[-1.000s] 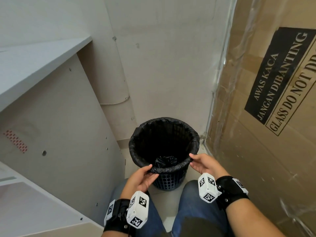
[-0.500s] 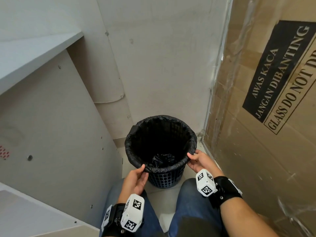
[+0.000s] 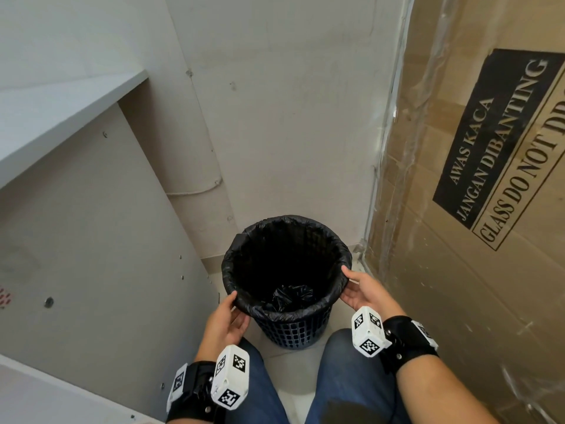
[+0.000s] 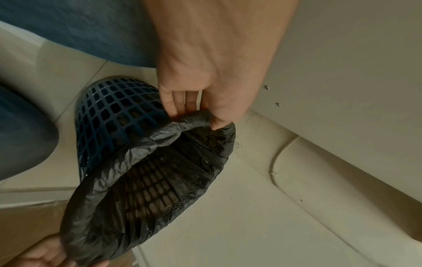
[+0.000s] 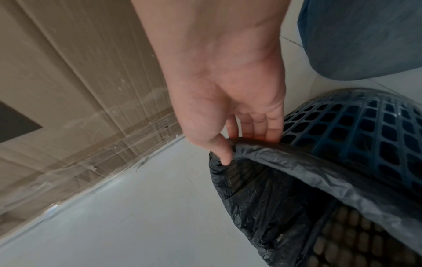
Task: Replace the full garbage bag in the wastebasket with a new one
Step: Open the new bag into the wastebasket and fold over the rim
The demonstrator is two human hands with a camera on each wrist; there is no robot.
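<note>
A dark blue lattice wastebasket (image 3: 290, 330) stands on the floor between my knees. A black garbage bag (image 3: 275, 240) lines it, its edge folded over the rim. A crumpled black lump (image 3: 292, 296) lies at the bottom. My left hand (image 3: 234, 310) pinches the bag's rolled edge at the near left of the rim. In the left wrist view the left hand (image 4: 198, 117) has its thumb on top and its fingers beneath. At the right side my right hand (image 3: 348, 284) pinches the edge the same way, and the right wrist view shows this right hand (image 5: 239, 146) close up.
A tall cardboard box (image 3: 474, 209) wrapped in clear film stands close on the right. A white cabinet panel (image 3: 91, 255) and shelf (image 3: 61, 111) close in the left. A wall (image 3: 290, 117) is right behind the basket. My knees in jeans (image 3: 351, 377) flank the pale tiled floor (image 3: 293, 362).
Both hands have slid outward along the bag's rim, from the near front toward the left and right sides. The basket has stayed in place.
</note>
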